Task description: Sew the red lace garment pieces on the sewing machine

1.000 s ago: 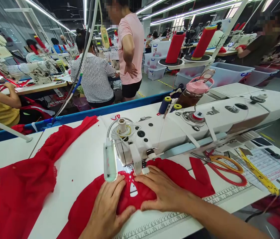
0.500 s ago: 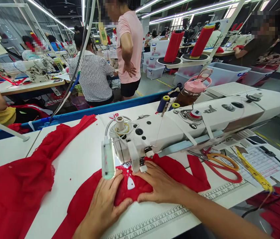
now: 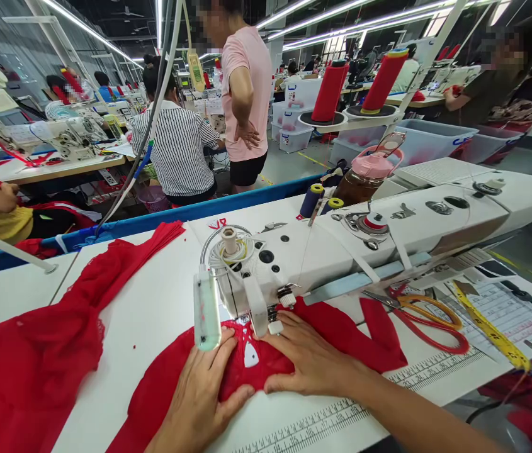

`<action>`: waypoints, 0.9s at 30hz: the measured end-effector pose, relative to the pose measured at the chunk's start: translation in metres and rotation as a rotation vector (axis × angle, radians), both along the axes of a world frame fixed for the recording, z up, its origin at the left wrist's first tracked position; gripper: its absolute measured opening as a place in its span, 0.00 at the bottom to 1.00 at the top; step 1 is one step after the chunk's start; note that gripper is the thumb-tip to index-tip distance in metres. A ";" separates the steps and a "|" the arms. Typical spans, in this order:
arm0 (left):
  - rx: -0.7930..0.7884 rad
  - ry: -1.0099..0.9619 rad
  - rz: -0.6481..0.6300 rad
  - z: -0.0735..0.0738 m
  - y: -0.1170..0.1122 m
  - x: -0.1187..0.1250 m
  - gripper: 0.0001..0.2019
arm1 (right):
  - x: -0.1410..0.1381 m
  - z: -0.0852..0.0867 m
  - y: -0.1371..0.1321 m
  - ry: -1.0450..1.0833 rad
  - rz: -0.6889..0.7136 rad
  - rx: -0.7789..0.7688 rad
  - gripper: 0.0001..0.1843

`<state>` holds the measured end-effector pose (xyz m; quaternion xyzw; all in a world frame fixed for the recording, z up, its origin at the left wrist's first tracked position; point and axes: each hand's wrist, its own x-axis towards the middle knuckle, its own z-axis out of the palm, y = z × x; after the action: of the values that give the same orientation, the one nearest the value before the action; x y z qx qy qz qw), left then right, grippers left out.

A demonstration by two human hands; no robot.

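Note:
Under the head of a white sewing machine [image 3: 341, 251] lies a red garment piece [image 3: 166, 371], with crossed straps around a small opening. My left hand [image 3: 202, 384] rests flat on its left side, fingers stretched toward the needle area and thumb apart. On the other side of the opening, my right hand [image 3: 301, 358] presses the cloth down, its fingers spread beside the presser foot. Both hands are open and hold the fabric only against the table. The needle itself is hidden behind the machine head and a clear guard [image 3: 206, 314].
Left of the machine lies a heap of red garments [image 3: 48, 340]. Orange- and red-handled scissors [image 3: 430, 321] and a yellow tape measure [image 3: 492, 327] sit to the right. A pink-lidded bottle [image 3: 364, 176] stands behind the machine. Co-workers, including a person in pink [image 3: 249, 94], are beyond.
The view has shifted slightly, so the machine and table appear a little lower and farther right. Both hands keep nearly the same places on the red cloth.

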<state>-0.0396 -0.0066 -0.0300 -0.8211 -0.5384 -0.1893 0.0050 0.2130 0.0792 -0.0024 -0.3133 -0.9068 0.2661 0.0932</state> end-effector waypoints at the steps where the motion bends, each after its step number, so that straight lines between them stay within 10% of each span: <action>1: 0.002 -0.003 -0.002 0.000 0.000 0.000 0.32 | 0.000 0.000 0.000 0.001 0.000 0.006 0.42; 13: 0.078 -0.169 -0.107 0.017 -0.003 0.005 0.14 | -0.001 0.001 -0.005 0.017 0.104 0.224 0.22; 27: 0.194 -0.149 -0.071 0.024 -0.002 0.019 0.12 | -0.002 -0.002 -0.006 0.033 0.079 0.218 0.26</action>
<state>-0.0209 -0.0084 -0.0060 -0.8190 -0.4869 -0.3012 0.0377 0.2111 0.0729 -0.0044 -0.2610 -0.9403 0.1744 0.1311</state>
